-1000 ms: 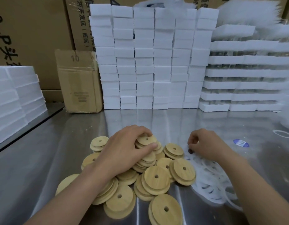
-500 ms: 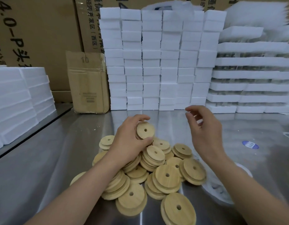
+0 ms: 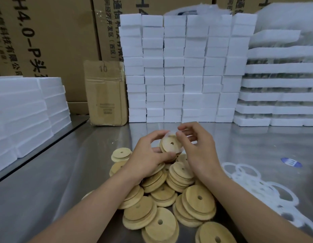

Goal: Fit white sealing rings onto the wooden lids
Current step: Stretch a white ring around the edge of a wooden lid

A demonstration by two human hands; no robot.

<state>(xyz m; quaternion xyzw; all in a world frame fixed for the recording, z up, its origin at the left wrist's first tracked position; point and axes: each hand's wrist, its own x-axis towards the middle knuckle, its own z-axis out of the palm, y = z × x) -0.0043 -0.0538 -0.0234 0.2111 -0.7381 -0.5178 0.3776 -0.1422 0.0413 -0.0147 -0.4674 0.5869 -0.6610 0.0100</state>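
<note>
Around the work I see much packing material. At the far edge of the shiny steel table [image 3: 55, 181] stands a wall of small white foam blocks [image 3: 178, 67] in neat columns. To its right lie flat white foam trays [image 3: 278, 85] in layers. To its left is a small brown cardboard box [image 3: 106, 92] marked "10", and at far left thick white foam slabs [image 3: 20, 111]. Large printed cartons [image 3: 47, 32] close the background. A blue oval sticker [image 3: 291, 162] lies on the table at right.

Near me lies a loose heap of round wooden lids [image 3: 162, 195], pale, smooth, stepped at the rim, each with a small hole. My forearms hide part of it. Right of the heap is a tangle of thin white sealing rings [image 3: 257, 183], soft and half transparent.

Above the heap, the grip of my left hand [image 3: 148, 155] is closed round one held wooden lid [image 3: 170, 144], tilted toward me. The grip of my right hand [image 3: 199, 151] pinches a single white sealing ring [image 3: 170, 133] at the far rim of this lid; the ring follows its far and right edge.
</note>
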